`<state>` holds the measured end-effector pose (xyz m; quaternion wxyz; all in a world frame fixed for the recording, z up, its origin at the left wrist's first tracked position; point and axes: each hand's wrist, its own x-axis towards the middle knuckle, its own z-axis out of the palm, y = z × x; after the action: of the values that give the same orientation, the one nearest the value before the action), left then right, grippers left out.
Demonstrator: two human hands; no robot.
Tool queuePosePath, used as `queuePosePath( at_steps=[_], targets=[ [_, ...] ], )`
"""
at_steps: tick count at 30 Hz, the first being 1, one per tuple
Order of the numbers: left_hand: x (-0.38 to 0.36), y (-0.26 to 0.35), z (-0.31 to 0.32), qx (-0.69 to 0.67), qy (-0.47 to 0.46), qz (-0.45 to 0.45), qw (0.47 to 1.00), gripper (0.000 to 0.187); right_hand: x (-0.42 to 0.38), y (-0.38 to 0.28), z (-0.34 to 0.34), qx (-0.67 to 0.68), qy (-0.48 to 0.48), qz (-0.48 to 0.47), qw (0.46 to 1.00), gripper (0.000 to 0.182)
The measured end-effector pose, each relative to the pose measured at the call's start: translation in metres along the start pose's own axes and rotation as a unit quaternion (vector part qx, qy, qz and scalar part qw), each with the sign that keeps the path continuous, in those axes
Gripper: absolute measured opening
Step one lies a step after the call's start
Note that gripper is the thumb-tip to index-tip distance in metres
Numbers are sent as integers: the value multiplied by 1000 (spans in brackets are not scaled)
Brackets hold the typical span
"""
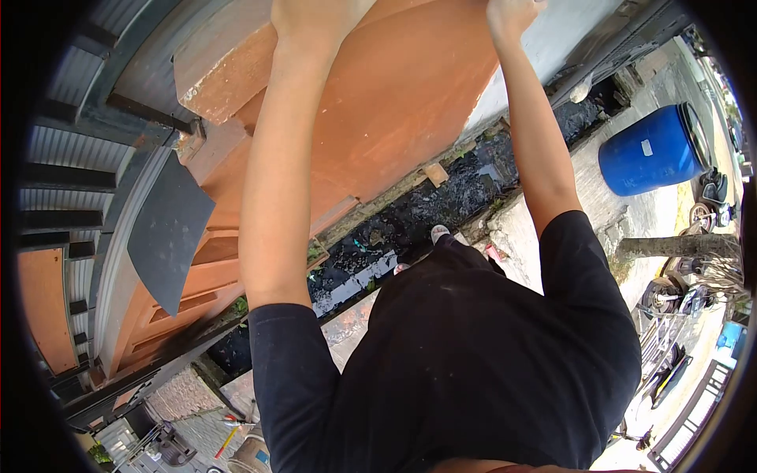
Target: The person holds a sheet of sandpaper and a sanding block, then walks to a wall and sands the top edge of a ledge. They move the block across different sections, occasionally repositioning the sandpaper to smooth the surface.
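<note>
Both arms reach up along an orange wall [394,102]. At the top edge, left of centre, my left hand [315,16] is cut off by the frame, and its fingers are out of sight. Further right, my right hand [512,14] is near the border between the orange wall and a pale grey-white part [556,35]. Its fingers look curled, but whatever they hold, if anything, is hidden. An orange ledge with a rough edge [229,75] juts out beside my left wrist.
A ditch with dark water [410,213] runs below the wall, near the feet. On the right stand a blue barrel [650,150] and a tree trunk [678,247]. A dark panel [169,232] hangs at the left. Tools and a bucket [251,456] are at the lower left.
</note>
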<state>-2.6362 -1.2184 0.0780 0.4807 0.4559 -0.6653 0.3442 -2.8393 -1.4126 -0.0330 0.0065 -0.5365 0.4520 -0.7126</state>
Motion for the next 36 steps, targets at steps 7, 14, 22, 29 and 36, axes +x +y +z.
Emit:
queuePosePath(
  at_steps=[7,14,22,29,36],
  targets=[
    [-6,-7,6,103,3,25,994,32,-58,-3,-6,8,-53,87,995,63],
    [-3,-1,5,112,0,12,994,32,-1,19,-7,15,-65,184,981,66],
    [-2,2,5,126,7,10,992,33,-82,-11,4,78,-73,165,981,65],
    [-3,5,2,143,-33,-18,989,26,-1,31,18,13,-6,224,974,63],
    [-3,4,3,147,-30,-8,989,26,-16,35,17,76,-41,212,973,63]
  ],
)
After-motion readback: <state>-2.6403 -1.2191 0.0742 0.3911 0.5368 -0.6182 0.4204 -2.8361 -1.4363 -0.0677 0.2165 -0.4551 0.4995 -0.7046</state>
